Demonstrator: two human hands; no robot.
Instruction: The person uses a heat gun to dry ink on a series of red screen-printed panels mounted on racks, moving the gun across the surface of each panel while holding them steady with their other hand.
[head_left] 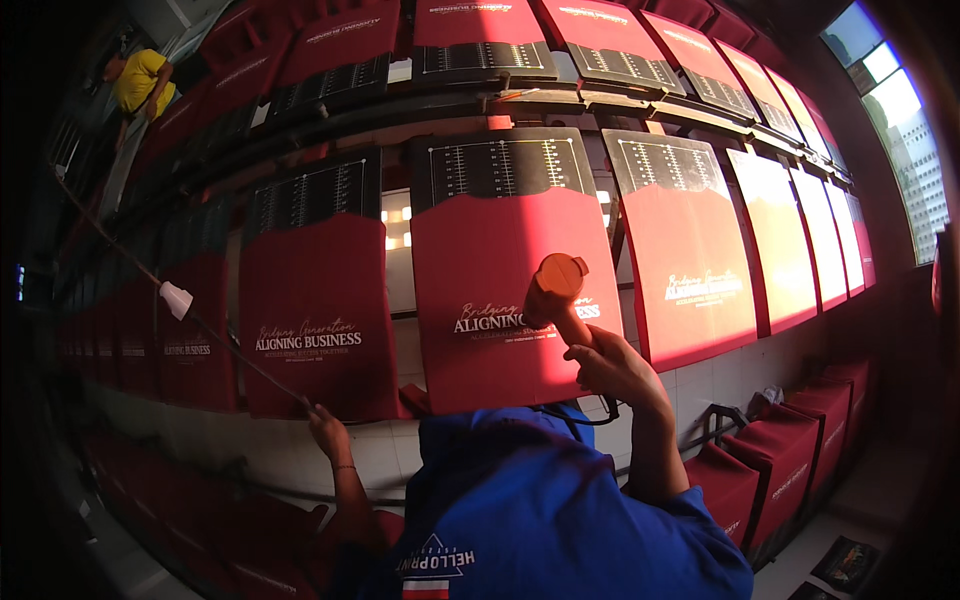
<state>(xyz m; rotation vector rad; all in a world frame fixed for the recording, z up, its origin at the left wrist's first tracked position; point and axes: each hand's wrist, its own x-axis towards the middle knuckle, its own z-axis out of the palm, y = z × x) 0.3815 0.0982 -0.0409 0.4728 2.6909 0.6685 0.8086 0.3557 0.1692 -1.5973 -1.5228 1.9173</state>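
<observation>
My right hand [615, 368] is wrapped round the handle of an orange hair dryer [560, 285]. The dryer is over the lower part of a red printed fabric piece [500, 250] lying on a black board [505, 160] with white ruler marks. Out to the left, my left hand [327, 430] is closed on a dark cable [250, 362]. That cable runs up and left to a white connector [175, 300]. Beside my left hand lies another red printed piece [318, 290]. A short black loop of cord [600, 415] hangs below my right hand.
Rows of similar boards with red fabric [340, 50] stretch across the far side, separated by a dark rail [500, 100]. Behind me are more red-covered boards [770, 455]. A person in yellow [143, 82] is at the far left. Sunlight enters by a window [890, 110] at right.
</observation>
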